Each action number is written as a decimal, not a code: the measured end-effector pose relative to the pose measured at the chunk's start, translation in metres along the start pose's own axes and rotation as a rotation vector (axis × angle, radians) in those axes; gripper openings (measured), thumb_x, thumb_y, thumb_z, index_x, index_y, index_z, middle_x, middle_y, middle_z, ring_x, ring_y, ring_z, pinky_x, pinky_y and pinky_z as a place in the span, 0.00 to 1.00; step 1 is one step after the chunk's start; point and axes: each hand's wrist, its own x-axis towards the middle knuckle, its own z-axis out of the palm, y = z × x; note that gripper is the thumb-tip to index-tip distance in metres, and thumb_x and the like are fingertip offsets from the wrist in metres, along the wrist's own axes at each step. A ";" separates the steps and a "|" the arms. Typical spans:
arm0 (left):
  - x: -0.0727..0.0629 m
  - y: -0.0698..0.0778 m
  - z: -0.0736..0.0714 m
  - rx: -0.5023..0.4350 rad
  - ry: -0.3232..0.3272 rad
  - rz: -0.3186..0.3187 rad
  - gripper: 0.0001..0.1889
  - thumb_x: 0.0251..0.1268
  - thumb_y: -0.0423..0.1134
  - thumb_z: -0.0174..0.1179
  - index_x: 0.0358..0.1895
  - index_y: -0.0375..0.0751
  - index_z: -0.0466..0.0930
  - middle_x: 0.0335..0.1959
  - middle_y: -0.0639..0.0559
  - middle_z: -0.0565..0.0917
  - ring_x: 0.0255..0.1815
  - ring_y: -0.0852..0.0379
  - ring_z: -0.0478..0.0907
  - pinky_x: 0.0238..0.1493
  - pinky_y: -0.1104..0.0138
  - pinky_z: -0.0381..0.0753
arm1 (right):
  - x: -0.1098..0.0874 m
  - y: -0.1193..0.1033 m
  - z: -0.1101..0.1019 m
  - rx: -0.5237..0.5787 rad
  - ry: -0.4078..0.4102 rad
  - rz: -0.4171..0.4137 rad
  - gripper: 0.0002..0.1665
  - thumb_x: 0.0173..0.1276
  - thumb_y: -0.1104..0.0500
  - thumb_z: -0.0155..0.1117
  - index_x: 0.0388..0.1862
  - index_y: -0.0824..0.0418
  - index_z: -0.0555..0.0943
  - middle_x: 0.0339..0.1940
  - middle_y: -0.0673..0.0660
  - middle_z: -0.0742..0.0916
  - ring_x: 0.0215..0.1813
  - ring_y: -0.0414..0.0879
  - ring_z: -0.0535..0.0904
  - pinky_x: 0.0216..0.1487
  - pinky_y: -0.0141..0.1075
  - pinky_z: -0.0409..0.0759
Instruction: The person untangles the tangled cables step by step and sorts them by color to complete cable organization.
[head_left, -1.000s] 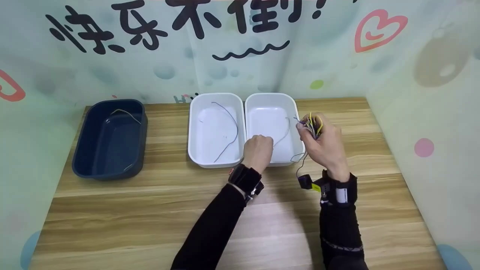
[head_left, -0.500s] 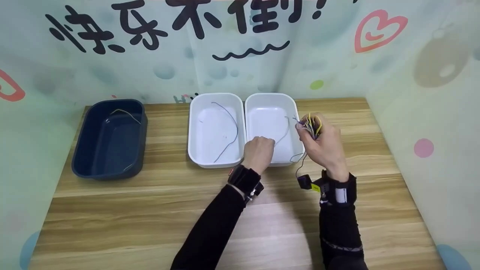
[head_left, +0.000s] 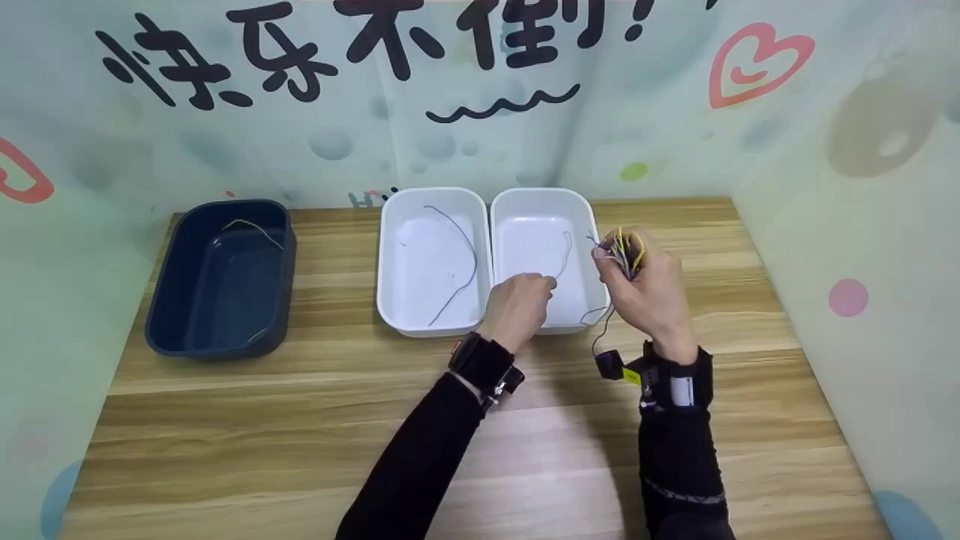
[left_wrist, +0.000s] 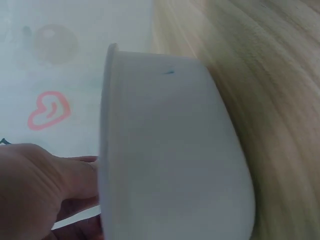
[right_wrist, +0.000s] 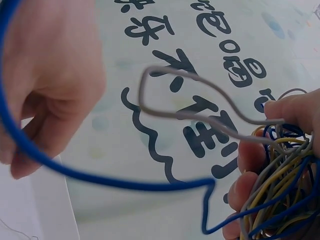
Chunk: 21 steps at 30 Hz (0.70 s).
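Wood-grain bench. Right of frame centre, right hand grips wire bundle, strands poking out. Near centre, left hand over right white tray; thin wire at its upper right, pinch can't be told.

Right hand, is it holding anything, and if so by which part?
Yes: the right hand grips a bundle of blue, yellow and grey wires by its bunched part; a grey loop and a blue strand stick out.
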 end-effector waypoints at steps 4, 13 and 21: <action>-0.005 -0.002 -0.012 -0.071 0.060 0.018 0.09 0.70 0.37 0.55 0.42 0.44 0.86 0.34 0.52 0.87 0.36 0.54 0.85 0.35 0.63 0.83 | 0.000 0.002 0.001 -0.005 0.003 -0.014 0.06 0.65 0.64 0.63 0.35 0.68 0.79 0.21 0.54 0.84 0.24 0.28 0.75 0.28 0.21 0.72; -0.030 -0.004 -0.044 -0.236 0.363 0.191 0.10 0.70 0.36 0.55 0.45 0.38 0.84 0.35 0.48 0.88 0.36 0.54 0.84 0.40 0.67 0.83 | 0.000 0.002 0.005 0.025 0.003 -0.030 0.06 0.65 0.65 0.63 0.35 0.69 0.79 0.22 0.55 0.85 0.25 0.30 0.76 0.27 0.21 0.72; -0.057 0.006 -0.058 -0.399 0.396 0.317 0.11 0.69 0.37 0.57 0.46 0.36 0.83 0.40 0.47 0.87 0.40 0.55 0.83 0.44 0.70 0.82 | 0.000 -0.002 0.015 0.060 0.028 -0.087 0.05 0.63 0.67 0.63 0.35 0.70 0.78 0.24 0.58 0.85 0.26 0.34 0.76 0.29 0.22 0.74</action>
